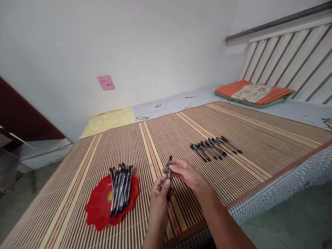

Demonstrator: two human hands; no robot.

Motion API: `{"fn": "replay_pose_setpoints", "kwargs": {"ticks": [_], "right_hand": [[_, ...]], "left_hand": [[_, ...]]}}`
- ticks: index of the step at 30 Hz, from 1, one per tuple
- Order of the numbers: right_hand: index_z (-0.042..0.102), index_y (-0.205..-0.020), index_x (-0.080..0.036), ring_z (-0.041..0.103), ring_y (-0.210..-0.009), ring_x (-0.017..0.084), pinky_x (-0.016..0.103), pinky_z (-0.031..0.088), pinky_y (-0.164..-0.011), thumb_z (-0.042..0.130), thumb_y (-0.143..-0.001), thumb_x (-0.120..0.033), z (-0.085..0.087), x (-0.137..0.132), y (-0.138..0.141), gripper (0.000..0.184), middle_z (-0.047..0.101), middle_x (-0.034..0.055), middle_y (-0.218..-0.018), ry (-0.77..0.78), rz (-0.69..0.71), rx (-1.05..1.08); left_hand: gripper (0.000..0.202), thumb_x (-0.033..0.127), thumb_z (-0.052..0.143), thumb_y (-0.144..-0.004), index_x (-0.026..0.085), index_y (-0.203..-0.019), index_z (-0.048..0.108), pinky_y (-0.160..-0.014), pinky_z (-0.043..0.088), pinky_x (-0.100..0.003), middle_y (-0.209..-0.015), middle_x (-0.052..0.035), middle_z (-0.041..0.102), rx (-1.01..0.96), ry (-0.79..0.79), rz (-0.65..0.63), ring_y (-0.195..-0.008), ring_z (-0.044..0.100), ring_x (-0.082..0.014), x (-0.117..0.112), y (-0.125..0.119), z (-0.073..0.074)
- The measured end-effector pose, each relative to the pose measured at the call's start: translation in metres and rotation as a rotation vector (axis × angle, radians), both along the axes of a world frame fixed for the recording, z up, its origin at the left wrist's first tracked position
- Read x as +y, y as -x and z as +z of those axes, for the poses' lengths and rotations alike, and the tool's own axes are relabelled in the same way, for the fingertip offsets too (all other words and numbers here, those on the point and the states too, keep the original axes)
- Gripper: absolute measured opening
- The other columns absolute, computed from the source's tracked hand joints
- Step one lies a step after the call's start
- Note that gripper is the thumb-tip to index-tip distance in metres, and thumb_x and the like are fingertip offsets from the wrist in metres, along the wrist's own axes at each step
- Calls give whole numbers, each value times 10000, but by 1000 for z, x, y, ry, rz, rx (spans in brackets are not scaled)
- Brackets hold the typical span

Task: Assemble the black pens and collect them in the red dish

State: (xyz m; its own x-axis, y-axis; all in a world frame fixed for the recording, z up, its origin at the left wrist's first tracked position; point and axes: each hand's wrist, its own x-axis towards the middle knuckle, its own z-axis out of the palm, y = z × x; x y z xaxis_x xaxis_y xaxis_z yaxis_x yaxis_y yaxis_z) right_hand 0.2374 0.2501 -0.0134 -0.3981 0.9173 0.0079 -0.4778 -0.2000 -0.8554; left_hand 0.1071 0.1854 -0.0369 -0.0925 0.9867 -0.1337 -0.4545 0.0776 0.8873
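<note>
Between my two hands a dark capped pen stands nearly upright in view. My left hand pinches its lower part, thumb on top. Higher up, near the cap, the fingers of my right hand are closed on the same pen. To the left, a bundle of similar pens lies across a red scalloped plate. On the right, several more pens lie side by side in a slanted row on the striped mat.
The striped bamboo mat covers a bed, with a checked sheet showing at its edges. Folded orange cloth rests at the far right by a slatted white headboard. A pink note is on the wall.
</note>
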Motion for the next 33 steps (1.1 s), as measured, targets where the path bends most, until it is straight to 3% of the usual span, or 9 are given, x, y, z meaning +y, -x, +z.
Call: {"fn": "replay_pose_setpoints", "kwargs": {"ticks": [8, 16, 20, 22, 25, 27, 30, 33], "right_hand": [[680, -916, -163, 726, -818, 179, 323, 528, -848, 797, -762, -402, -3, -6, 13, 307, 754, 50, -827, -19, 90, -34], [686, -869, -169, 724, -760, 172, 294, 537, -765, 828, -724, -433, -9, -8, 24, 333, 767, 49, -825, 63, 4, -54], [701, -909, -171, 737, -837, 199, 332, 545, -831, 787, -769, -511, -18, -7, 27, 378, 774, 78, -902, 75, 19, -2], [709, -968, -173, 738, -857, 211, 356, 545, -851, 758, -779, -569, -21, -5, 26, 441, 773, 93, -932, 79, 1, -17], [717, -969, -168, 735, -852, 220, 364, 541, -838, 773, -739, -611, -23, -2, 24, 502, 773, 107, -914, 91, -64, -123], [715, -923, -168, 731, -821, 221, 363, 542, -803, 793, -706, -621, -25, 0, 22, 509, 773, 112, -892, 100, -102, -190], [702, -860, -174, 724, -786, 219, 362, 543, -761, 817, -678, -605, -29, 2, 19, 482, 770, 110, -868, 85, -129, -221], [699, -843, -176, 718, -781, 220, 365, 541, -752, 814, -669, -620, -29, 2, 16, 491, 767, 109, -861, 46, -129, -259]], "left_hand": [[356, 372, 847, -715, 156, -959, 704, -558, 410, -191, -716, 18, 600, -154, 32, 8, -580, 504, -79, -6, 1, 2], [320, 358, 819, -720, 153, -919, 676, -535, 426, -194, -686, 35, 579, 37, -31, 135, -552, 496, -78, -2, -2, -4], [287, 385, 806, -712, 154, -801, 660, -520, 436, -213, -634, 28, 580, 134, -70, 157, -536, 509, -98, -3, 3, 10], [273, 395, 793, -721, 161, -774, 664, -570, 476, -237, -653, 5, 620, 224, -77, 179, -586, 566, -126, -7, 17, 25], [260, 400, 786, -727, 168, -809, 702, -700, 510, -270, -744, -40, 703, 451, -68, 235, -722, 648, -173, -16, 59, 49], [288, 441, 757, -751, 173, -852, 721, -661, 500, -275, -769, -50, 717, 643, -15, 320, -720, 653, -190, -21, 94, 58], [304, 468, 751, -723, 179, -812, 716, -554, 452, -277, -671, -29, 687, 844, 43, 490, -593, 610, -189, -26, 137, 55], [226, 419, 730, -720, 195, -742, 710, -572, 455, -306, -647, -35, 700, 992, 118, 513, -597, 637, -222, -25, 158, 41]]}}
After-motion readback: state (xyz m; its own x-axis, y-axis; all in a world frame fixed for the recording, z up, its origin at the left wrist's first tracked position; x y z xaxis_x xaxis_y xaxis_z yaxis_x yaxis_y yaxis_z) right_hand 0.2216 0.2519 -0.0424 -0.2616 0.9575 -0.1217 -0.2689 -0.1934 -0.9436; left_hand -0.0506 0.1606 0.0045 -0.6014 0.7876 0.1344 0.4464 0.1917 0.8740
